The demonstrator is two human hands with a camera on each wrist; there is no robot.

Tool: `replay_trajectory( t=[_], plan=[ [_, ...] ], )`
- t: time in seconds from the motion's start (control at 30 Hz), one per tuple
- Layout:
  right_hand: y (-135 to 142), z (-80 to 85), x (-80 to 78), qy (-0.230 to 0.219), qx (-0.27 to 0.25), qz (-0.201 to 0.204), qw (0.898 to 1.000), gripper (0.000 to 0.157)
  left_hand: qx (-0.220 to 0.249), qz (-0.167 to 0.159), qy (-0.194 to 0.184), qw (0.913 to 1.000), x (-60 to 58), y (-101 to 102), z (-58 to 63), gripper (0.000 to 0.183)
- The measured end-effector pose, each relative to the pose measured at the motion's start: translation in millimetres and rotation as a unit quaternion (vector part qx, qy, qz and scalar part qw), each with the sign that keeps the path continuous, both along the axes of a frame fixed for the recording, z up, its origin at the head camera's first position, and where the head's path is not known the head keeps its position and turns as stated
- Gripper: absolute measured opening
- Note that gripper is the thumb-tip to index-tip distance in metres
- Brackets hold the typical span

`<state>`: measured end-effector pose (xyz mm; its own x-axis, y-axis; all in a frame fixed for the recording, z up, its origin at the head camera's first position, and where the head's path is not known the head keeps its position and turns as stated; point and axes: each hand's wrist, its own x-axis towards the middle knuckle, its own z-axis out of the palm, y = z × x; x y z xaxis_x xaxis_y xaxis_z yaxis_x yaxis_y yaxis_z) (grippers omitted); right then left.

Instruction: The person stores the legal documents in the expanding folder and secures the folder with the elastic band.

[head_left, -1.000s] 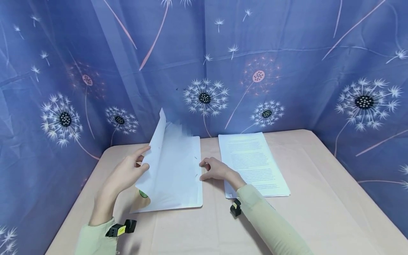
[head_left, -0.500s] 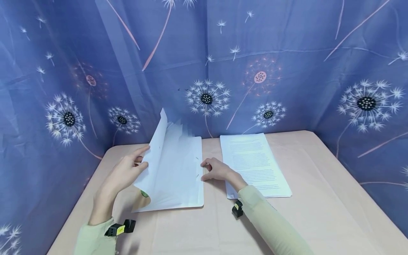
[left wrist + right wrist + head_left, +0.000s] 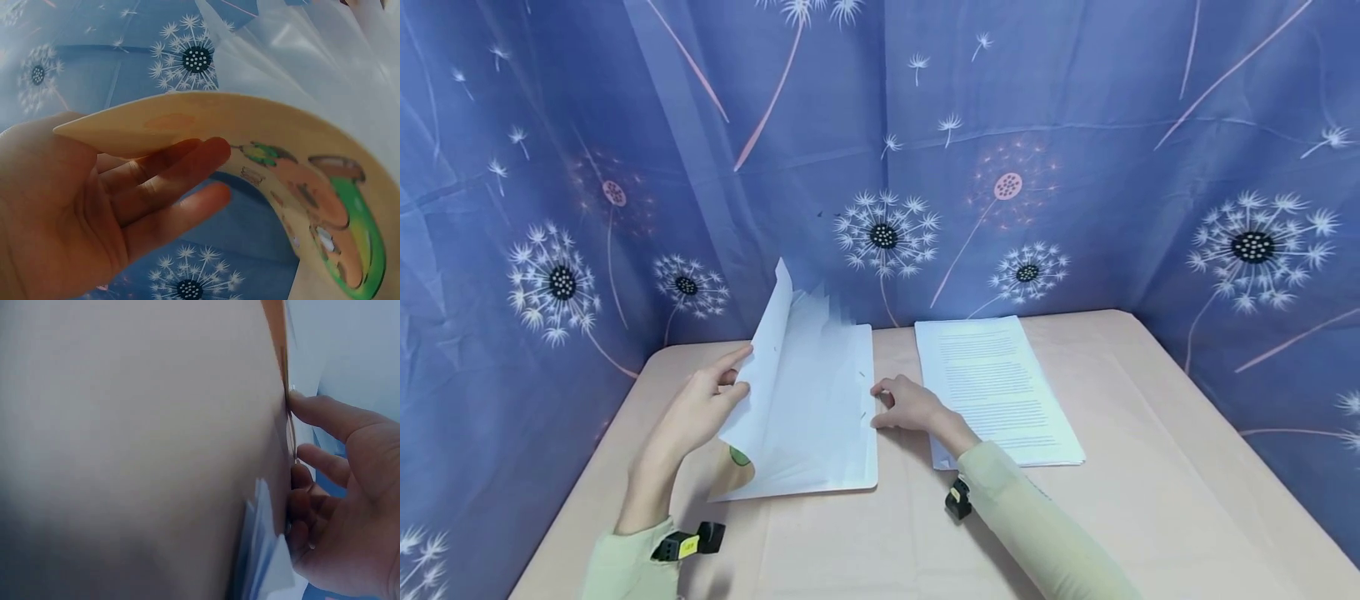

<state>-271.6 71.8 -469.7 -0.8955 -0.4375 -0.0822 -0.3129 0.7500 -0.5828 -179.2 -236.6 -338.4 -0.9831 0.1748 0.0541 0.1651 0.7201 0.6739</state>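
Observation:
A folder (image 3: 820,408) with clear plastic sleeves lies on the left half of the table, its cover partly raised. My left hand (image 3: 696,408) holds the curved cover by its left edge. In the left wrist view, that cover (image 3: 281,125) shows a tan outside with a green and brown cartoon print. My left fingers (image 3: 187,181) lie against the printed side, and the thumb is hidden behind the cover. At the folder's right edge, my right hand (image 3: 913,404) grips with thumb and bent forefinger, beside two small slits. The right wrist view shows the right thumb (image 3: 325,415) on that edge.
A stack of printed paper (image 3: 1000,392) lies to the right of the folder, partly under the right forearm. The table (image 3: 1165,467) has a pale pink cover. A blue dandelion-print curtain (image 3: 880,150) encloses its back and sides.
The head view shifts slightly. Both hands keep their places on the folder, and the cover stays raised about the same.

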Motion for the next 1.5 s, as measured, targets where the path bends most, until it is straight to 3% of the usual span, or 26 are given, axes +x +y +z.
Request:
replay_trajectory(
  t=[0.27,0.8,1.5],
  plan=[
    [-1,3.7,6.0,0.015,0.015,-0.006,1.0,0.054,0.011,0.004,0.001,0.9999,-4.3,6,-3.0,0.058],
    [-2,11.7,14.8,0.033,-0.035,0.026,0.998,0.047,0.013,0.021,-0.003,0.9997,-6.2,10,-13.5,0.058],
    [31,17.4,28.4,0.062,-0.073,-0.005,0.995,0.035,0.016,0.022,0.011,0.9996,-5.0,10,-14.1,0.057]
  ],
)
